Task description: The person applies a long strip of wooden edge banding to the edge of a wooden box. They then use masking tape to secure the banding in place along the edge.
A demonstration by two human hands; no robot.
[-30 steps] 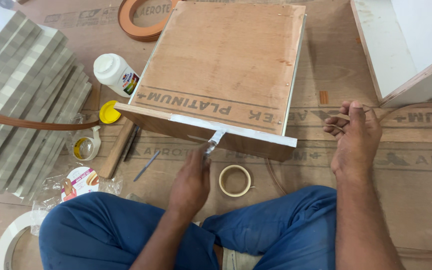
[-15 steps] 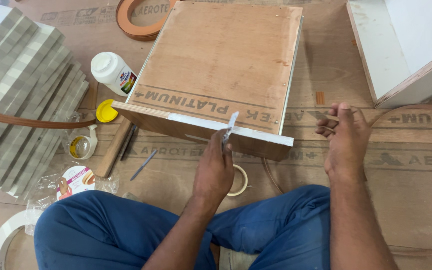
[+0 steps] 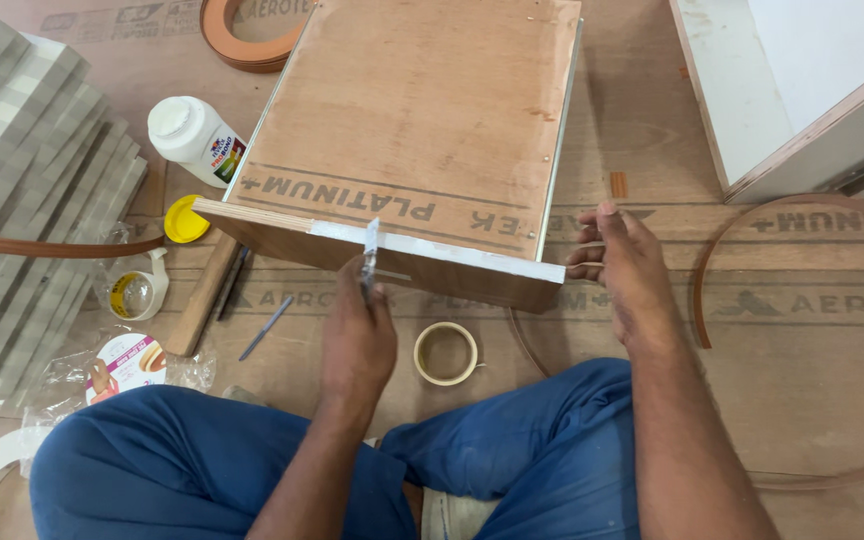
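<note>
Brown floor sheeting lies under a plywood box [image 3: 412, 130] at twelve o'clock of the seated person. Left hand [image 3: 357, 335] is clamped on a thin blade [image 3: 370, 255], set against the box's white-taped front edge [image 3: 442, 250]. Right hand [image 3: 624, 268] rests loosely open at the box's three-o'clock corner. With that light hold, the blade could skid and gouge the tape.

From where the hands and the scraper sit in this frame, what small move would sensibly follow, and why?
Probably draw the thin metal blade in the left hand further right along the white-coated front edge of the brown plywood box. The white coat reaches only from mid-edge to the right corner, and the right hand already steadies that corner.
</note>
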